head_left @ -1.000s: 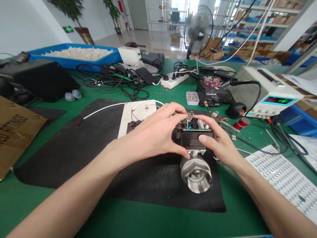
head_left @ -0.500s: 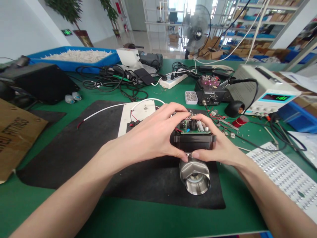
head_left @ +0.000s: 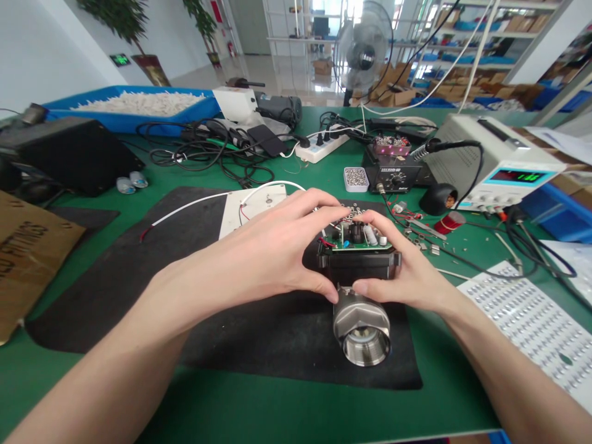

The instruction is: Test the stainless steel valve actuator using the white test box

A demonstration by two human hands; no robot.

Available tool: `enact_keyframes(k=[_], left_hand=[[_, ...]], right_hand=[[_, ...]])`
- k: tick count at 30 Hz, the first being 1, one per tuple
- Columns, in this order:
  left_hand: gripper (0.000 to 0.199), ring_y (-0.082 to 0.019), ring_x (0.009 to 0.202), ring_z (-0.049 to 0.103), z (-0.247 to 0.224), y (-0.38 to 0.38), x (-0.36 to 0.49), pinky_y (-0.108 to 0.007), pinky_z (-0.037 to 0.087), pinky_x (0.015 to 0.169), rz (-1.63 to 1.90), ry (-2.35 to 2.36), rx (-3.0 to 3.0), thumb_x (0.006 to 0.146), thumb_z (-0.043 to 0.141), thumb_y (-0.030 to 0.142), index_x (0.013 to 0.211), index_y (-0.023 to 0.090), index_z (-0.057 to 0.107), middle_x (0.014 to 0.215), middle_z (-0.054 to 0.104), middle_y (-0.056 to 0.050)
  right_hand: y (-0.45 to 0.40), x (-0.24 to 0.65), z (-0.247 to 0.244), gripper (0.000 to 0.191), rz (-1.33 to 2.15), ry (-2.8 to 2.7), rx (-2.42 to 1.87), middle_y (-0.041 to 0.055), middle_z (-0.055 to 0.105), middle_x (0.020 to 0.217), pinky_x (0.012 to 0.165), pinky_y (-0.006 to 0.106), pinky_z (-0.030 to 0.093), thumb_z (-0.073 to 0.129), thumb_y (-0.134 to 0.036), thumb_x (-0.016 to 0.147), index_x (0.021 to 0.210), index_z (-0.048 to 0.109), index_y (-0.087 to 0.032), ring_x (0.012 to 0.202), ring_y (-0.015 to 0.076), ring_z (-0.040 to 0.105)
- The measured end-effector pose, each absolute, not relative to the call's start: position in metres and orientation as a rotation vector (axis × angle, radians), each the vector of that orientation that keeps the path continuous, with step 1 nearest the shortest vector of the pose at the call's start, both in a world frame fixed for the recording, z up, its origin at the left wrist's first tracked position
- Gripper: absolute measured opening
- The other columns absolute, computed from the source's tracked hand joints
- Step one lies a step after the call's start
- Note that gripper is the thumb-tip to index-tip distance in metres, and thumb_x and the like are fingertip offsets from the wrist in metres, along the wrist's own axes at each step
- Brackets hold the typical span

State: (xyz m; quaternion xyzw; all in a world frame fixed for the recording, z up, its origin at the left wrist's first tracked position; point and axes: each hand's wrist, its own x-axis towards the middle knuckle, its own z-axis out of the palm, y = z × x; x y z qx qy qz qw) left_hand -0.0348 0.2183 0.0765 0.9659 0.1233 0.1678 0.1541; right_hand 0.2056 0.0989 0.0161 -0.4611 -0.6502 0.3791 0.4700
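A motorized ball valve stands on the black mat (head_left: 277, 345): a steel valve body (head_left: 361, 327) faces me with its round opening, below a black actuator housing (head_left: 358, 266). An exposed green circuit board (head_left: 351, 242) with wires and components tops the housing. My left hand (head_left: 282, 246) curves around the left side, its thumb at the valve neck and its fingertips at the board's far edge. Around the right side wraps my right hand (head_left: 400, 265), thumb in front and fingers behind. Behind my left hand lies a white plate (head_left: 229, 219) with a white cable (head_left: 189, 206).
At the right are a power supply (head_left: 494, 163), a soldering station (head_left: 393, 172), a tin of small metal parts (head_left: 356, 179), a solder spool (head_left: 449, 222) and a white sheet of small parts (head_left: 536, 327). Tangled cables (head_left: 217, 145), a blue tray (head_left: 106, 120) and a cardboard box (head_left: 37, 259) lie left.
My left hand has shifted slightly left, and its thumb is now farther from the right thumb. The right hand keeps its hold. The view has moved a little.
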Motion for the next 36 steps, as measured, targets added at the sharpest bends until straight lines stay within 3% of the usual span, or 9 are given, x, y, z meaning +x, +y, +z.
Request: enact_keyframes(k=[14, 18, 21, 24, 27, 30, 33, 36], left_hand=[[0.096, -0.035, 0.134, 0.057, 0.085, 0.223, -0.042, -0.048, 0.05, 0.113, 0.483, 0.418, 2.842, 0.078, 0.089, 0.064, 0.156, 0.027, 0.048, 0.151, 0.056, -0.011], [0.069, -0.029, 0.116, 0.065, 0.096, 0.248, -0.068, -0.044, 0.054, 0.097, 0.481, 0.596, 2.907, 0.093, 0.073, 0.065, 0.151, 0.033, 0.053, 0.141, 0.065, 0.0], [0.057, -0.029, 0.103, 0.064, 0.096, 0.279, -0.094, -0.049, 0.052, 0.093, 0.56, 0.842, 3.025, 0.095, 0.065, 0.066, 0.143, 0.036, 0.061, 0.134, 0.07, 0.002], [0.053, -0.033, 0.11, 0.061, 0.087, 0.304, -0.115, -0.055, 0.051, 0.096, 0.552, 1.092, 3.052, 0.098, 0.058, 0.065, 0.141, 0.035, 0.064, 0.129, 0.067, 0.001], [0.047, -0.029, 0.103, 0.06, 0.074, 0.317, -0.124, -0.054, 0.052, 0.096, 0.512, 1.138, 3.035, 0.099, 0.058, 0.062, 0.139, 0.04, 0.065, 0.119, 0.066, 0.003], [0.047, -0.028, 0.105, 0.061, 0.064, 0.319, -0.123, -0.051, 0.053, 0.096, 0.379, 1.141, 3.08, 0.104, 0.05, 0.058, 0.148, 0.04, 0.058, 0.124, 0.065, 0.004], [0.047, -0.029, 0.109, 0.065, 0.059, 0.318, -0.116, -0.047, 0.054, 0.092, 0.264, 1.205, 3.157, 0.111, 0.034, 0.049, 0.147, 0.033, 0.06, 0.128, 0.067, -0.002], [0.047, -0.03, 0.108, 0.069, 0.057, 0.318, -0.109, -0.044, 0.054, 0.089, 0.213, 1.216, 3.179, 0.114, 0.029, 0.044, 0.137, 0.028, 0.067, 0.127, 0.069, -0.005]], right_hand=[[0.098, 0.204, 0.015, 0.081, 1.008, -1.535, -1.135, 0.0014, 0.051, 0.154, 0.106, 0.039, 0.059, 0.092, -0.035, 0.082, 0.152, 0.052, -0.038, 0.127, 0.0294, 0.064], [0.096, 0.203, 0.019, 0.075, 1.105, -1.484, -1.121, 0.0013, 0.052, 0.152, 0.1, 0.036, 0.062, 0.089, -0.034, 0.086, 0.15, 0.051, -0.038, 0.116, 0.026, 0.07], [0.097, 0.203, 0.019, 0.076, 1.106, -1.478, -1.13, 0.0017, 0.053, 0.152, 0.105, 0.04, 0.06, 0.09, -0.036, 0.085, 0.15, 0.05, -0.038, 0.12, 0.0279, 0.069], [0.097, 0.204, 0.018, 0.078, 1.081, -1.482, -1.149, 0.0015, 0.051, 0.154, 0.112, 0.044, 0.056, 0.09, -0.036, 0.085, 0.151, 0.05, -0.038, 0.126, 0.0303, 0.066], [0.097, 0.204, 0.017, 0.077, 1.108, -1.466, -1.159, 0.0018, 0.051, 0.155, 0.11, 0.043, 0.057, 0.09, -0.036, 0.085, 0.151, 0.05, -0.039, 0.125, 0.0303, 0.067], [0.097, 0.203, 0.018, 0.076, 1.129, -1.462, -1.148, 0.0022, 0.05, 0.156, 0.108, 0.041, 0.058, 0.089, -0.036, 0.086, 0.151, 0.049, -0.038, 0.125, 0.0295, 0.067], [0.096, 0.204, 0.018, 0.078, 1.123, -1.472, -1.151, 0.0035, 0.047, 0.158, 0.115, 0.042, 0.053, 0.09, -0.034, 0.085, 0.152, 0.048, -0.035, 0.133, 0.0306, 0.061], [0.097, 0.205, 0.018, 0.08, 1.138, -1.477, -1.149, 0.0029, 0.044, 0.161, 0.117, 0.04, 0.051, 0.09, -0.032, 0.086, 0.153, 0.047, -0.036, 0.137, 0.0292, 0.059]])
